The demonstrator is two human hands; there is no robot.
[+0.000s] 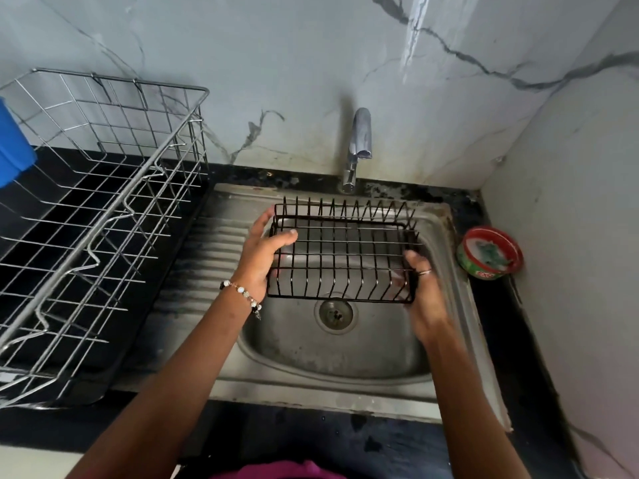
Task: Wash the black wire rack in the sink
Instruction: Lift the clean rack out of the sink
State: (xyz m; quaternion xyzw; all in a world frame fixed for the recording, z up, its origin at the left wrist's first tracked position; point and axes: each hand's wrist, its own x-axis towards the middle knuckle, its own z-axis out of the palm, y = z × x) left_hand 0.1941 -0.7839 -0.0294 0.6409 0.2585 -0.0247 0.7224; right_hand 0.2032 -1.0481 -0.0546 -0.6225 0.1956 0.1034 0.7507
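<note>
The black wire rack (pixel 342 254) hangs over the steel sink (pixel 446 243), just above the drain (pixel 335 314). My left hand (pixel 262 257) grips its left end, thumb laid over the top wires and fingers beneath. My right hand (pixel 423 295) holds the right end, fingers curled round the side wires, with something pinkish showing behind the wires by that hand. The rack is roughly level, its row of upright prongs toward the wall. The tap (pixel 359 146) stands behind it, and no water runs from it.
A large silver wire dish drainer (pixel 103 209) sits on the black counter at left, with a blue container (pixel 12 150) beyond it. A round red-and-green tub of dish soap (pixel 489 254) rests on the counter right of the sink. Marble-patterned walls close the back and right.
</note>
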